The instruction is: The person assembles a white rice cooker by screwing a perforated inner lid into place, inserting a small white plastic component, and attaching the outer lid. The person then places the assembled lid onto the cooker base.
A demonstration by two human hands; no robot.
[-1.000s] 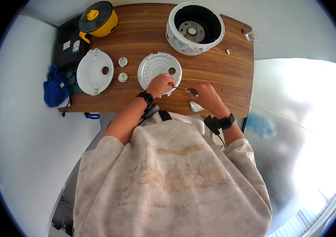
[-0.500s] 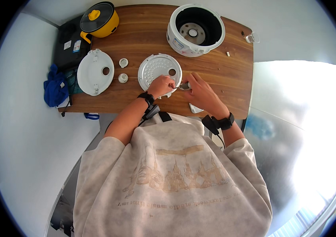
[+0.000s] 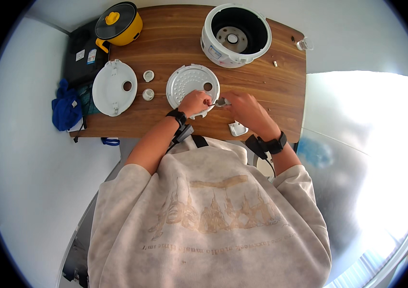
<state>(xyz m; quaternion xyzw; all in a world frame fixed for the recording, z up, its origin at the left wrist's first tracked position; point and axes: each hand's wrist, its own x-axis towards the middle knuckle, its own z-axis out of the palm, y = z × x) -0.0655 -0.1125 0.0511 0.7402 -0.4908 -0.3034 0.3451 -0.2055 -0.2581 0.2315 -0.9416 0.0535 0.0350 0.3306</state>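
White disc (image 3: 183, 87), under left hand (image 3: 196, 102), beside right hand (image 3: 248, 111)

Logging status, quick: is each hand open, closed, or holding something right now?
Left hand: fingers closed over the white perforated disc; what they pinch cannot be told.
Right hand: closed, holding a grey-handled tool.

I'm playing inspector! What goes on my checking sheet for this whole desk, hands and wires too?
Surface: brown wooden table, small bits toward its right side.
Job's things: perforated white plate; grey-handled tool.
Clutter: open white cooker, white disc, yellow pot, clear cup.
Hands: left hand over the plate's near edge, grip unclear; right hand holds the tool.
Cables: black cable hanging by the right wrist.
Surroundings: blue cloth at the table's left; pale wall beyond.
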